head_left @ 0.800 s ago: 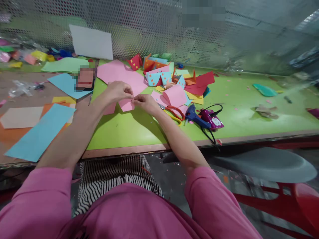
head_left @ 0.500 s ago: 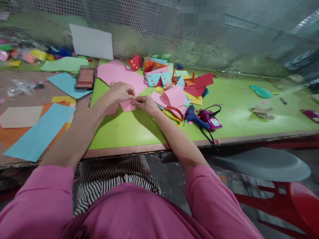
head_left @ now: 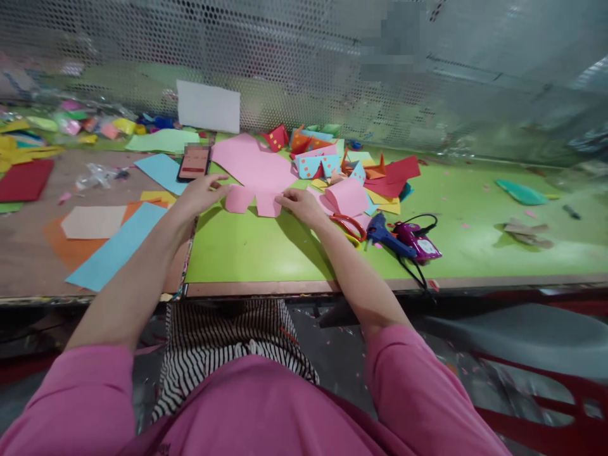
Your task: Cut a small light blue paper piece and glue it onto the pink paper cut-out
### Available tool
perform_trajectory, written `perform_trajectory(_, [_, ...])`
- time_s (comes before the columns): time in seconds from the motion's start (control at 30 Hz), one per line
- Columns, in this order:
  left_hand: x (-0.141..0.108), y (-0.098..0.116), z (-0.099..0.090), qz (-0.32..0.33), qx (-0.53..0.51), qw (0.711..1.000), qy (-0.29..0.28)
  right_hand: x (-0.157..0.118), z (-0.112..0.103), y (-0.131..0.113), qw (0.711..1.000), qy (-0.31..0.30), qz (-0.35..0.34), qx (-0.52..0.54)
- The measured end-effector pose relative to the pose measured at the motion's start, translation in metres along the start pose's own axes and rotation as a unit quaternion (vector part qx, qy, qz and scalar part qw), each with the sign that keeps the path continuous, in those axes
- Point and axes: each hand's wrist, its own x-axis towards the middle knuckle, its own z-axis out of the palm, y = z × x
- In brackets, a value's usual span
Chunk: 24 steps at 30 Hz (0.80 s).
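Note:
A pink paper cutout (head_left: 266,204) with notched lower edges lies on the green mat, in front of a larger pink sheet (head_left: 254,161). My left hand (head_left: 205,190) is at the cutout's left end, its fingers closed on the edge. At the right end, my right hand (head_left: 300,204) pinches the paper between thumb and fingers. Scissors with red and yellow handles (head_left: 350,227) lie right of my right hand, partly hidden by my forearm. Beside them rests a blue glue gun (head_left: 387,235).
A phone (head_left: 194,162) lies behind my left hand. Blue paper (head_left: 118,244) is on the left. Folded patterned pieces (head_left: 316,166) and red paper (head_left: 392,177) stand or lie at the back. A purple object (head_left: 420,242) with a cord is beside the glue gun.
My hands, which were together, have moved apart to the two ends of the pink cutout, which now shows between them. The view has shifted so that things appear further right and lower.

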Motion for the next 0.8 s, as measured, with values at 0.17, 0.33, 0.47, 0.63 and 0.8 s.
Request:
perform_trajectory(0.17, [0.015,-0.013,0.019,0.038,-0.118,0.992,-0.017,0.001,0.006,0.0,1.0,0.01,-0.004,-0.007])
perform_trajectory(0.33, [0.014,-0.016,0.018,0.007,-0.154,0.988,0.022,0.001,0.008,-0.001,1.0,-0.002,-0.005,-0.01])
perform_trajectory(0.47, [0.01,-0.01,0.014,-0.002,-0.16,0.986,0.046,0.001,0.009,0.0,1.0,-0.005,-0.003,-0.003])
perform_trajectory(0.63, [0.009,-0.012,0.016,0.004,-0.22,0.974,0.049,0.003,0.009,0.0,1.0,-0.011,-0.001,0.01])
perform_trajectory(0.8, [0.009,-0.017,0.016,0.006,-0.247,0.968,0.035,0.005,0.01,0.002,1.0,-0.008,-0.003,0.019])
